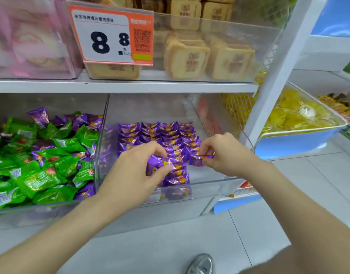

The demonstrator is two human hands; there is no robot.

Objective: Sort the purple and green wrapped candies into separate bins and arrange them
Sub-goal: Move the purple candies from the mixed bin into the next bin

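Observation:
Two clear plastic bins sit side by side on the lower shelf. The left bin point(41, 209) holds a loose heap of green wrapped candies point(39, 175) mixed with some purple ones point(39, 115). The right bin point(209, 184) holds purple wrapped candies point(160, 133) laid in neat rows. My left hand point(134, 171) reaches into the right bin and grips a bunch of purple candies point(160, 163). Beside it, my right hand point(223, 153) pinches a single purple candy point(199, 158) over the front end of the rows.
A clear divider wall point(102, 139) separates the two bins. The upper shelf carries bins of pale square biscuits point(190, 56) and pink packs point(28, 36), with an orange price tag point(111, 34). Yellow snack bins point(298, 115) stand to the right. My shoe point(201, 264) is on the tiled floor.

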